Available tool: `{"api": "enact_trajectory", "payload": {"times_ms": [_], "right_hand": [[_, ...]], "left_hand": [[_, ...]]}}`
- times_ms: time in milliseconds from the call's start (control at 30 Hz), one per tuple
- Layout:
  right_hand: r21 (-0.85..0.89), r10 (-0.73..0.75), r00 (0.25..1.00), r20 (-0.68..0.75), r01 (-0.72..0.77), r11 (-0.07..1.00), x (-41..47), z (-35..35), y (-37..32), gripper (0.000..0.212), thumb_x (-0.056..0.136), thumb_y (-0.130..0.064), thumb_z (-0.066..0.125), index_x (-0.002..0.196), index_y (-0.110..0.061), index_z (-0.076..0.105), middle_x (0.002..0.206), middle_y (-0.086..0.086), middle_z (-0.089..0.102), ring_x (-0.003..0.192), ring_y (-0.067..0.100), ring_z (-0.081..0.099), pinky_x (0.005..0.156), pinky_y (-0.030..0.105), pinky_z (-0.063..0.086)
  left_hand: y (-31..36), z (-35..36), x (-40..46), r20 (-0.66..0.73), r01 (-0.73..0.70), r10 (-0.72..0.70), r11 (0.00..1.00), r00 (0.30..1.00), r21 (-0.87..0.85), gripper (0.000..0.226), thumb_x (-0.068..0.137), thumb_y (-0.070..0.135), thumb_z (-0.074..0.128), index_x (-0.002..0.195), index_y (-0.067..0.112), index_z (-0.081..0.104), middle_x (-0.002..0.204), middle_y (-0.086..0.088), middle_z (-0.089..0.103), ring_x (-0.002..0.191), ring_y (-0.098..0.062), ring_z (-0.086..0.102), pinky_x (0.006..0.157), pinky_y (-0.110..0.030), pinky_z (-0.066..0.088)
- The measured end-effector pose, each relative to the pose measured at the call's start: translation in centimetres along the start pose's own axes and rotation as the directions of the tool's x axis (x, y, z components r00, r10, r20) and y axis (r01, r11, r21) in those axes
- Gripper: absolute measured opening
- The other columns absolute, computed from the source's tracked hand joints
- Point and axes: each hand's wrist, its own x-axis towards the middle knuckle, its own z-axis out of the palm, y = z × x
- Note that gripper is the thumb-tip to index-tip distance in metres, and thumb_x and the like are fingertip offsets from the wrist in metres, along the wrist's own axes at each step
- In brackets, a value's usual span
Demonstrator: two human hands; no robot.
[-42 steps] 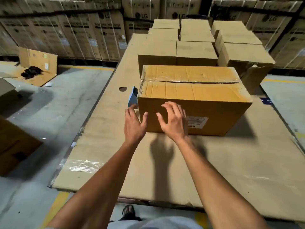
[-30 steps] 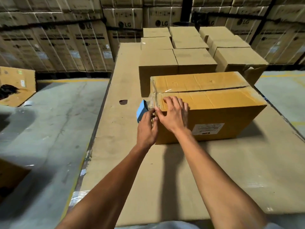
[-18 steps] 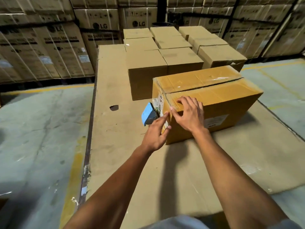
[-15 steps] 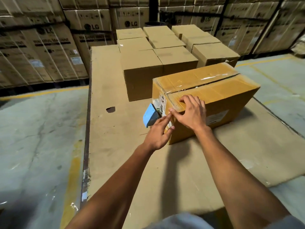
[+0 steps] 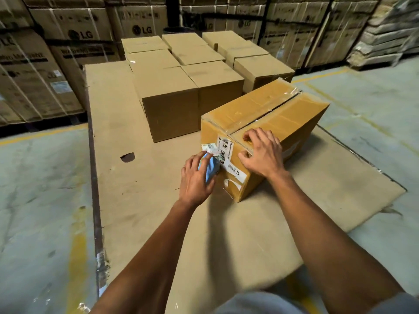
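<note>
**Left hand on blue object at carton end, right hand bracing the corner**

- Hidden: the left hand (image 5: 196, 177) covers most of the blue object (image 5: 211, 170), so what it is can't be made out. Label print on the carton end is blurred, only partly readable. Both forearms run off the bottom edge.
- Grip: left fingers are wrapped around the blue object, which sits against the label (image 5: 229, 159) on the end face. The right hand (image 5: 263, 155) is draped over the near top corner of the taped carton (image 5: 283, 114), with bent fingers on top and the thumb on the end face, clamping the edge.
- Position: the carton sits on the cardboard sheet (image 5: 136, 189), angled, just in front of the plain boxes (image 5: 170, 98).
- Versus 0.5 s ago: left fingers were straight, tips on the carton beside the blue object; now they close round it. The right hand stays on the same corner. More of the end face is visible.
- Materials: the carton is glossy under clear tape, wrinkled along the top seam. A crumpled paper scrap (image 5: 209, 147) lifts off the end face. The plain boxes are matte kraft. The sheet has a dark hole (image 5: 127, 157). The floor (image 5: 34, 189) is concrete, and strapped LG cartons (image 5: 79, 35) stand behind.
</note>
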Motion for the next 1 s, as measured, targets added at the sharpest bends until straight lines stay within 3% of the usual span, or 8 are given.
{"api": "enact_trajectory", "payload": {"times_ms": [200,367,533,600,667,767,867,1000], "right_hand": [[-0.054,0.0,0.997,0.077,0.005,0.999,2.2,0.6,-2.5,0.063,0.09,-0.065,0.058,0.14,-0.026,0.05,0.134,0.003,0.059,0.122,0.023,0.059,0.102,0.049,0.049],[-0.107,0.057,0.965,0.255,-0.031,0.994,4.1,1.4,-3.5,0.08,0.096,-0.07,0.05,0.16,-0.026,0.032,0.166,0.005,0.038,0.149,0.028,0.043,0.116,0.055,0.037],[-0.117,0.053,0.956,0.288,-0.02,0.993,5.2,1.5,-3.4,0.079,0.096,-0.07,0.049,0.16,-0.026,0.033,0.162,0.007,0.038,0.146,0.03,0.042,0.114,0.055,0.038],[-0.131,0.062,0.951,0.304,-0.023,0.991,5.4,1.8,-3.5,0.081,0.097,-0.07,0.048,0.162,-0.026,0.029,0.167,0.009,0.029,0.151,0.032,0.034,0.119,0.057,0.033],[-0.147,0.083,0.939,0.335,-0.035,0.989,5.3,2.2,-3.5,0.085,0.099,-0.071,0.042,0.167,-0.027,0.017,0.177,0.007,0.008,0.162,0.033,0.012,0.127,0.059,0.019],[-0.15,0.097,0.917,0.387,-0.041,0.988,5.5,2.4,-3.4,0.089,0.1,-0.073,0.037,0.169,-0.028,0.001,0.177,0.003,-0.015,0.163,0.026,-0.012,0.13,0.059,0.003],[-0.163,0.1,0.906,0.411,-0.035,0.986,5.6,2.5,-3.4,0.091,0.101,-0.07,0.04,0.169,-0.027,-0.003,0.176,0.003,-0.016,0.163,0.025,-0.014,0.13,0.061,0.004],[-0.171,0.097,0.905,0.415,-0.027,0.985,5.6,2.6,-3.5,0.091,0.102,-0.065,0.044,0.169,-0.025,-0.004,0.177,0.003,-0.013,0.163,0.024,-0.011,0.131,0.06,0.006]], "left_hand": [[-1.8,1.5,0.6,0.038,-0.023,0.023,1.0,0.999,-0.004,0.07,0.096,0.041,0.077,0.158,0.026,0.048,0.166,-0.002,0.044,0.14,-0.036,0.046,0.112,-0.052,0.047],[-1.8,2.2,0.9,0.028,-0.043,0.045,0.997,0.999,-0.07,0.07,0.097,0.032,0.078,0.159,0.024,0.046,0.168,-0.004,0.04,0.139,-0.035,0.048,0.113,-0.045,0.046],[-2.0,3.2,0.8,0.057,-0.12,0.125,0.989,0.991,-0.083,0.091,0.085,0.014,0.082,0.165,0.016,0.038,0.172,-0.006,0.036,0.137,-0.037,0.05,0.113,-0.05,0.05],[-2.3,3.7,1.1,0.051,-0.151,0.155,0.986,0.987,-0.076,0.092,0.086,0.007,0.079,0.166,0.014,0.036,0.173,-0.008,0.035,0.135,-0.038,0.049,0.113,-0.048,0.05],[-2.7,4.2,1.3,0.046,-0.18,0.182,0.983,0.982,-0.047,0.089,0.087,0.0,0.072,0.167,0.013,0.035,0.174,-0.009,0.035,0.135,-0.041,0.049,0.114,-0.05,0.05],[-3.3,4.6,1.5,0.099,-0.221,0.221,0.975,0.97,-0.005,0.086,0.094,0.003,0.061,0.172,0.016,0.027,0.179,-0.006,0.026,0.148,-0.046,0.04,0.114,-0.056,0.046],[-3.1,4.4,1.5,0.14,-0.241,0.234,0.97,0.962,0.034,0.085,0.098,0.007,0.059,0.174,0.016,0.021,0.181,-0.005,0.021,0.162,-0.041,0.025,0.104,-0.051,0.047],[-3.1,4.0,1.9,0.172,-0.298,0.279,0.95,0.945,0.097,0.079,0.104,0.011,0.054,0.174,0.013,0.017,0.183,-0.004,0.01,0.17,-0.026,0.008,0.101,-0.046,0.042]]}}
